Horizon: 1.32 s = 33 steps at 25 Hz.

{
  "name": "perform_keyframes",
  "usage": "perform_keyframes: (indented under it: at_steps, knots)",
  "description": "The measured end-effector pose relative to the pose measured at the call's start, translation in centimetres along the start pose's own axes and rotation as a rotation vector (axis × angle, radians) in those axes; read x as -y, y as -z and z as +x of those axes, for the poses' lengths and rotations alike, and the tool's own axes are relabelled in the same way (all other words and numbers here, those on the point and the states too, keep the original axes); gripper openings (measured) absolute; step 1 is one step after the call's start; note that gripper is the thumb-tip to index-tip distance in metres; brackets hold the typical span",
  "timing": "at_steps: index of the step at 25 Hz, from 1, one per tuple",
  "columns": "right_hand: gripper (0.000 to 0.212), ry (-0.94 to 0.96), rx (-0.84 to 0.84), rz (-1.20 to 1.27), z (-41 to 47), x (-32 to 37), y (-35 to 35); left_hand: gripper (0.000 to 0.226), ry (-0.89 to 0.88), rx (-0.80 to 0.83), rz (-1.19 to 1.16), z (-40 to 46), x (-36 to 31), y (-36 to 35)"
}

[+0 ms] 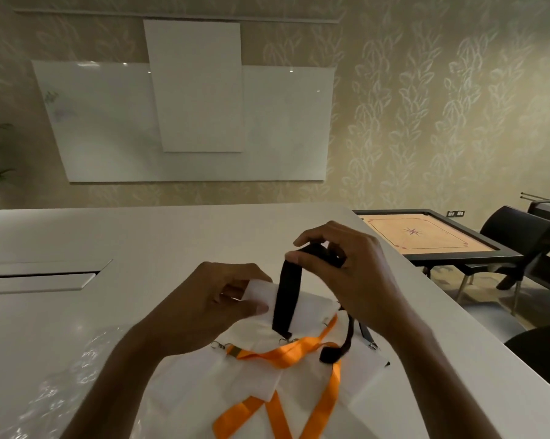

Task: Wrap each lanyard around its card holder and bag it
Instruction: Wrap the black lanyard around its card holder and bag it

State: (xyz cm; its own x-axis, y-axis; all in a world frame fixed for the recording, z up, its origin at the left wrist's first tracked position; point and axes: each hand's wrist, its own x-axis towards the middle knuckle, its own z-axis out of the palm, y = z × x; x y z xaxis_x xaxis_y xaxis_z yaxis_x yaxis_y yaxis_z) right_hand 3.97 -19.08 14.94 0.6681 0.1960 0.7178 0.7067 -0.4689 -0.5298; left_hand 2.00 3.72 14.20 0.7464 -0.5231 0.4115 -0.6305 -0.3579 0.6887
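Note:
My left hand [216, 299] pinches a white card holder [261, 293] by its left end, lifted a little above the table. My right hand [346, 270] grips a black lanyard [284, 299] above the holder; the strap runs down over the holder's front and trails to the right, ending in a loop [333, 353]. Below lie several more white card holders [251, 375] with orange lanyards [286, 356] and metal clips across them.
All of this lies on a white table [140, 242] with a recessed cable hatch [39, 277] at the left. Clear plastic bags [61, 394] lie at the lower left. A carrom board [425, 236] and black chairs [517, 236] stand to the right.

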Motion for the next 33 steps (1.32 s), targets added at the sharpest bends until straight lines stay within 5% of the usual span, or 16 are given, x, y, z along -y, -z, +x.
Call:
perform_keyframes:
  at_steps: [4, 8, 14, 19, 24, 33]
  knots:
    - [0.012, -0.170, 0.093, 0.412, 0.4, -1.6, 0.0, 0.022, -0.020, -0.037, -0.253, 0.0, -0.5, 0.3]
    - [0.031, -0.270, 0.312, 0.536, 0.0, -3.3, -1.3, 0.024, -0.015, -0.238, -0.407, 0.1, 0.3, 1.0]
    - [0.024, -0.444, 0.659, 0.680, -1.2, -3.1, -4.5, 0.033, 0.045, -0.457, -0.479, 0.5, 1.3, 1.2]
    - [0.050, -0.338, 0.349, 0.434, -1.9, -1.7, -6.5, 0.033, 0.094, -0.523, -0.442, 0.8, 0.8, 0.7]
    - [0.021, -0.174, 0.223, 0.422, -2.4, -0.7, -8.0, 0.027, 0.058, -0.565, -0.362, 1.0, 0.5, 0.2]
    - [0.021, -0.308, 0.409, 0.754, -1.3, 1.5, -4.9, 0.020, 0.023, -0.785, 0.096, 0.4, 1.7, 1.6]
